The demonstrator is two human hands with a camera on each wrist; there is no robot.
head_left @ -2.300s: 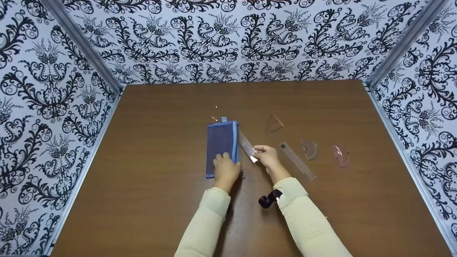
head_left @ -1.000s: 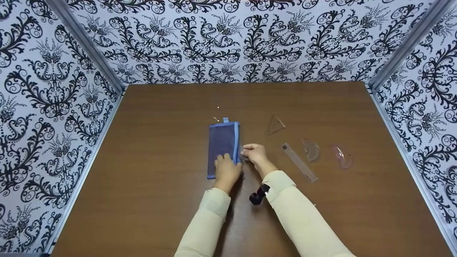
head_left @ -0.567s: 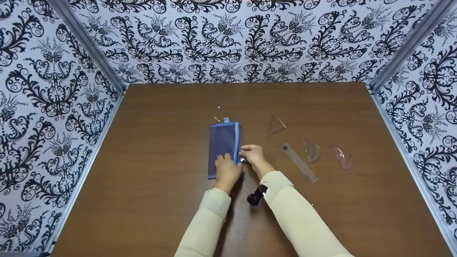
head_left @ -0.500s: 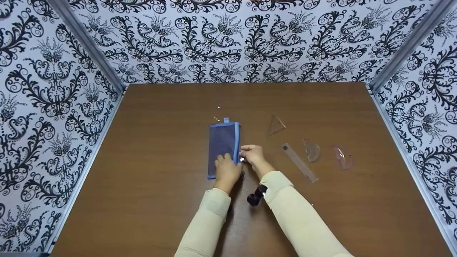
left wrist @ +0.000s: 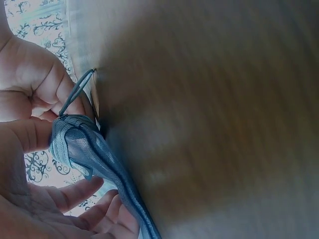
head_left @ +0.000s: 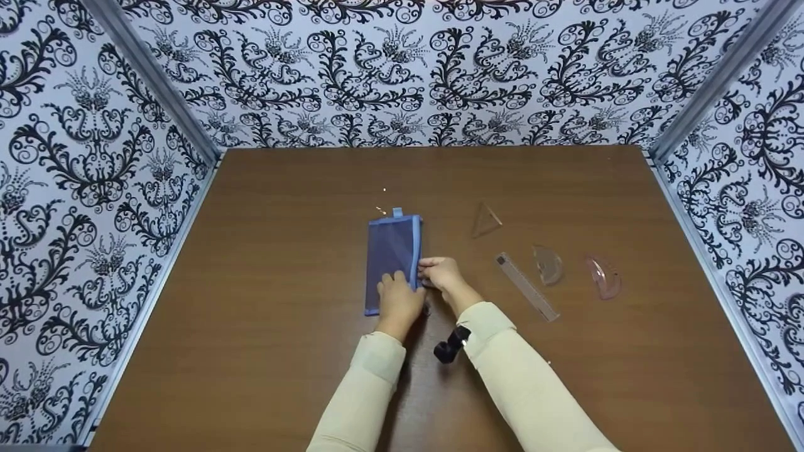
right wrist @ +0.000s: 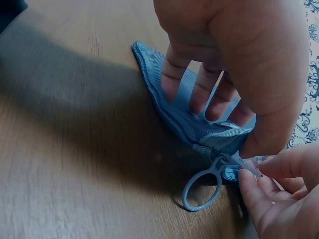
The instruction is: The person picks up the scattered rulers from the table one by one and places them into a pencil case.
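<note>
A blue mesh zip pouch [head_left: 391, 243] lies on the table with its zip edge to the right. My left hand [head_left: 399, 302] grips its near end, thumb at the opening and fingers across the mesh. Just right of the zip edge, my right hand [head_left: 442, 274] pinches the end of a clear ruler [right wrist: 252, 166]; most of the ruler is hidden inside or behind the pouch. A ring-shaped zip pull [right wrist: 202, 190] hangs from the pouch's near corner in the right wrist view.
To the right lie a clear set square [head_left: 486, 221], another clear ruler [head_left: 526, 287], a clear protractor [head_left: 548, 265] and a pink protractor [head_left: 603, 277]. A black wrist camera [head_left: 451, 345] hangs at the right sleeve. Patterned walls edge the wooden table [head_left: 264, 263].
My right hand has moved left to the pouch's zip edge, carrying the ruler, which has gone from mostly visible to almost hidden. My left hand stays on the pouch.
</note>
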